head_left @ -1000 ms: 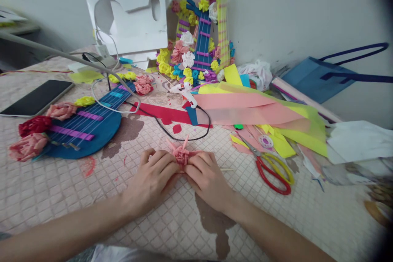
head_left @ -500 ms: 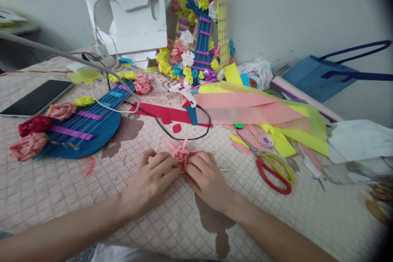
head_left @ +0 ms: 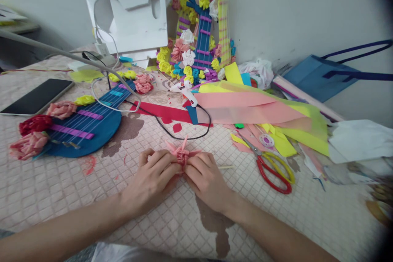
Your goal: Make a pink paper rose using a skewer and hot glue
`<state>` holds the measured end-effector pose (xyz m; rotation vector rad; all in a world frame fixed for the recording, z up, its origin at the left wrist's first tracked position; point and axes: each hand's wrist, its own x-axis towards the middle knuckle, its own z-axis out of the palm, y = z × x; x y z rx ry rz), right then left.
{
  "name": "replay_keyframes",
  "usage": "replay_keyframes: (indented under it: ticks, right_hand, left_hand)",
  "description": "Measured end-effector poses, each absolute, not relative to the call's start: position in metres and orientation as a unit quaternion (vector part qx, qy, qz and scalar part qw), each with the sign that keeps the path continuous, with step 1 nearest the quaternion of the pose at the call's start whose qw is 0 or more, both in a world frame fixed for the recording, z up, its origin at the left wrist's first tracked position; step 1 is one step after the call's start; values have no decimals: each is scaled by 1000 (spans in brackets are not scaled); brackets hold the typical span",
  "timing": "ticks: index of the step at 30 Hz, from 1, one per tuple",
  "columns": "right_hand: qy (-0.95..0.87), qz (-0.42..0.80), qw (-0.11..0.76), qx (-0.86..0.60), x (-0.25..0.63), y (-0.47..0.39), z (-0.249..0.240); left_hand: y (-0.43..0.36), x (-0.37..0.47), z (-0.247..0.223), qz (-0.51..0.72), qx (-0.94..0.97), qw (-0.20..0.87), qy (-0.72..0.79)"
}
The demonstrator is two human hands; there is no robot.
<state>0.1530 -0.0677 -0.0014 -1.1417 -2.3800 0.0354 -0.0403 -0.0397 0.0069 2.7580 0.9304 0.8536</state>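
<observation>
Both hands on the pink flower [head_left: 182, 154], mid-table, near the person. Left hand [head_left: 158, 172] pinches its left side, fingers curled and close together; right hand [head_left: 207, 176] pinches the right side the same way — tips mostly tucked out of sight, so can't tell exact thumb placement. Pointed pink ends stick up and out past the fingers. Pale stick [head_left: 227, 167] pokes out just beside the right hand, looks like it lies on the table [head_left: 147, 229], though its near end is hidden. Scissors [head_left: 274, 174] right of the right hand, blades slightly apart. Glue gun [head_left: 188, 93] beyond the flower, black cord [head_left: 168, 134] looping between. Blue guitar [head_left: 92, 125] with paper roses to the left, phone [head_left: 38, 97] behind it — pink strips [head_left: 245, 106] far right of the gun.
</observation>
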Motion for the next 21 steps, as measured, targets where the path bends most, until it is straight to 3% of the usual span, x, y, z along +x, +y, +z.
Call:
replay_keyframes:
  ticks: [21]
  right_hand:
    - [-868, -9, 254, -426, 153, -69, -4]
  left_hand:
    - [-40, -38, 10, 293, 905, 44, 305]
